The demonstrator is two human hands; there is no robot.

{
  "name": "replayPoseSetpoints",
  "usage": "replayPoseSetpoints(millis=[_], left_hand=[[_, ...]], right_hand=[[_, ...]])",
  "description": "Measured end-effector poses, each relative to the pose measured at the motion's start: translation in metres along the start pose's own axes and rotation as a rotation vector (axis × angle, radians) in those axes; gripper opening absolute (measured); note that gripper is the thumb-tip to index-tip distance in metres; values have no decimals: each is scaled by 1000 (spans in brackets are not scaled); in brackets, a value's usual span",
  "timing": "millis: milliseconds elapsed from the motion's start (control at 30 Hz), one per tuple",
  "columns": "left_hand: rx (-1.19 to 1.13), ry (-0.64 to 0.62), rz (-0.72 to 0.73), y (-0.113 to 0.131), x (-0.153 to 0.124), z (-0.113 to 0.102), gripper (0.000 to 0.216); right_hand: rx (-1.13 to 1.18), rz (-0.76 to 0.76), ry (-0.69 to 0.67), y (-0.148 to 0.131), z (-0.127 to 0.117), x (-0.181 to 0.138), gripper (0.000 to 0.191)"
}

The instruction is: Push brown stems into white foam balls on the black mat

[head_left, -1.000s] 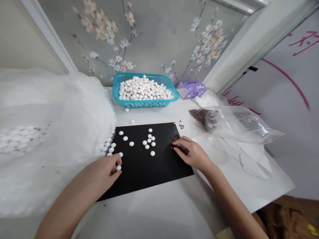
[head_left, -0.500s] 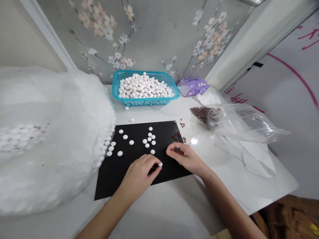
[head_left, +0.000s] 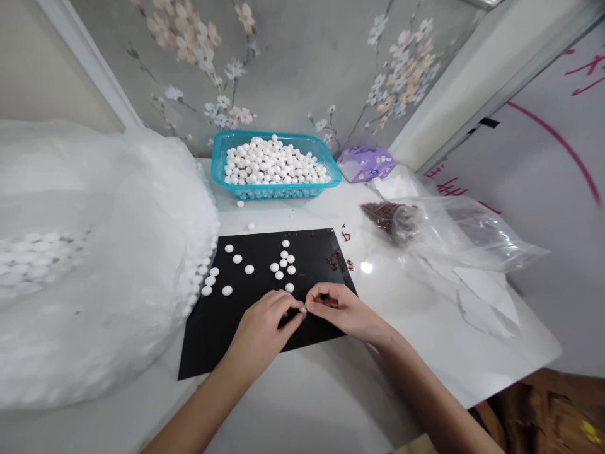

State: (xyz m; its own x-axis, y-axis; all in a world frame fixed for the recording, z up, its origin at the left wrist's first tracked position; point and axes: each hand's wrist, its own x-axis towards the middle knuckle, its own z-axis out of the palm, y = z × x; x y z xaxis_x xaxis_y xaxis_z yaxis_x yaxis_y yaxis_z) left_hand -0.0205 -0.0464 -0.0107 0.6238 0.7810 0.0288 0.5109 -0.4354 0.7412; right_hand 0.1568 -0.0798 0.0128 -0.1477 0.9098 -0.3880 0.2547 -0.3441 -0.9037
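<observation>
Over the black mat (head_left: 222, 328), my left hand (head_left: 263, 323) pinches a small white ball (head_left: 303, 309) between thumb and fingertips. My right hand (head_left: 347, 313) meets it from the right, its thumb and forefinger pressed together at the ball. Whatever those right fingertips hold, if anything, is hidden. Just beyond the hands lies a loose cluster of white balls (head_left: 283, 263), with several more at the mat's left. Small brown bits (head_left: 336, 261) are scattered at the mat's right edge.
A blue basket (head_left: 276, 192) heaped with white balls stands at the back. On the left bulges a large clear bag (head_left: 118, 284) of white balls. To the right are a plastic bag with brown pieces (head_left: 390, 217) and a purple packet (head_left: 366, 164).
My right hand has moved left, bringing its fingertips to the ball. My left hand still pinches the ball in nearly the same place.
</observation>
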Motion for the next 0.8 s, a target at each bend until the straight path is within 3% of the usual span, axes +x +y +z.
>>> replayPoseSetpoints(millis=[367,800], left_hand=[[-14,3,-8,-2,0,3,6],[-50,-18,-47,-2,1,3,6]], right_hand=[[68,-11,117,13,7,3,19],[100,135,148,8,9,6,20]])
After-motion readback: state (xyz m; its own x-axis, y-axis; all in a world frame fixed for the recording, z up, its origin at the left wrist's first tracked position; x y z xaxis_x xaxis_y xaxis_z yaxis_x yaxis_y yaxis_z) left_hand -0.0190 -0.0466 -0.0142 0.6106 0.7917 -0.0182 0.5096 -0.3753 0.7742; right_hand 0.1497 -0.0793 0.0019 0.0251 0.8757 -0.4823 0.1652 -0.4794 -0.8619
